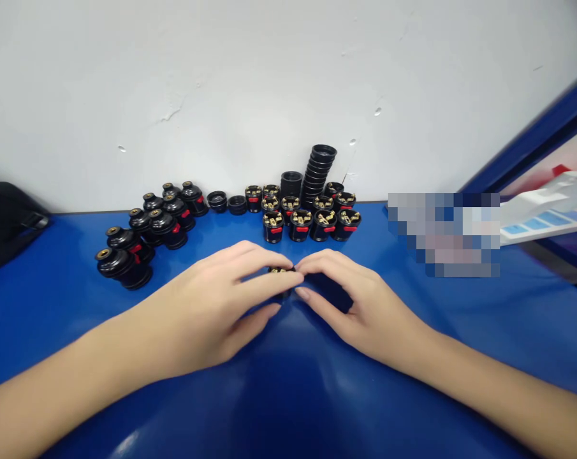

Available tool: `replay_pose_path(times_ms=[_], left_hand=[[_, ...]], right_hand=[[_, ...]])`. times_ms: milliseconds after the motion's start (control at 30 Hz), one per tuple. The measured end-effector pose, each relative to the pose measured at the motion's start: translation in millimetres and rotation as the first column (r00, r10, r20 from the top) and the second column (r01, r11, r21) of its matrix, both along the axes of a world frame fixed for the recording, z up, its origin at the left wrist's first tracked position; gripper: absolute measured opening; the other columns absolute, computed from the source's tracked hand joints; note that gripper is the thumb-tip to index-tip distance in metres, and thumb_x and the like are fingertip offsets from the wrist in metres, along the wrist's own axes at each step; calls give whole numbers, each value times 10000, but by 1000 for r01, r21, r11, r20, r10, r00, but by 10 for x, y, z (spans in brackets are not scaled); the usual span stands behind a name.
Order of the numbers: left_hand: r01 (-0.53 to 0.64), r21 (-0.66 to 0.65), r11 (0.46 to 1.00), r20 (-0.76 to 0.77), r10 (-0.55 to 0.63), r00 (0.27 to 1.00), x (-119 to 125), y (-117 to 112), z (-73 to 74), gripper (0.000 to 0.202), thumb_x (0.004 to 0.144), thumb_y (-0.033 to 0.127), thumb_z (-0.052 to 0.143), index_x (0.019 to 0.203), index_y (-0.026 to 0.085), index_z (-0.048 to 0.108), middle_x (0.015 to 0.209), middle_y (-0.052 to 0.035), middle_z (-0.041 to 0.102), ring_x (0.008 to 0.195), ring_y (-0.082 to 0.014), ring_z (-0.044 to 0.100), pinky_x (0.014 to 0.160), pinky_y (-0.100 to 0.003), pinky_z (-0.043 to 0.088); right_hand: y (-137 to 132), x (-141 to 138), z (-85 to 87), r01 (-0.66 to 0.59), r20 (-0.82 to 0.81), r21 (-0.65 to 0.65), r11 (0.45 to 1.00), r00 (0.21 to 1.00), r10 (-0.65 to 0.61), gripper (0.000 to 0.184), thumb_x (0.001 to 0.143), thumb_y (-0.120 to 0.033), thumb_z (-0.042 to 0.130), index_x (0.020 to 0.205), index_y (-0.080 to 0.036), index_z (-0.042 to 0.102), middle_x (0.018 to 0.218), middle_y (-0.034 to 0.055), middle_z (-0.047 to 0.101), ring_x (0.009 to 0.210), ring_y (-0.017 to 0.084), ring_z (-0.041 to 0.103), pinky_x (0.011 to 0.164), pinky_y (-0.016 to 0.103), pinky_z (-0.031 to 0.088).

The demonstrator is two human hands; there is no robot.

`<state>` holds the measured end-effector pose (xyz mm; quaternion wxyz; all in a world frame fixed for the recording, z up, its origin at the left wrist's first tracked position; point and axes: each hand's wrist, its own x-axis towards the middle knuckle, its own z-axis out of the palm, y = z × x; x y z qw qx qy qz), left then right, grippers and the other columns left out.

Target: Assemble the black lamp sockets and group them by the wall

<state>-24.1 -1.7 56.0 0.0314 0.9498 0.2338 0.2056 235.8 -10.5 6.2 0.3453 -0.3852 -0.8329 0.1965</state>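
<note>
Cupping black part (279, 271) | glossy blue tabletop (288, 395) | scuffed white wall (269, 83)

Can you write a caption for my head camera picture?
Left hand and right hand meet at a small black part, blue table below.

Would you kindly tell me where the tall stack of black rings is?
The tall stack of black rings stands slightly right of centre in the head view, near the wall, immediately right of the shorter black stack.
</note>
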Motion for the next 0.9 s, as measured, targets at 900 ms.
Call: replay_pose_path(times_ms=[900], left_hand=[[-342,338,876,-99,395,913,-65,941,-103,364,1060,179,441,1075,113,799,1245,-184,765,984,-313,782,875,-467,661]], right_hand=[[-43,35,-76,-12,260,76,997,966,-8,352,1079,-314,585,1396,-191,673,1519,184,640,1448,336,598,1183,576,552]])
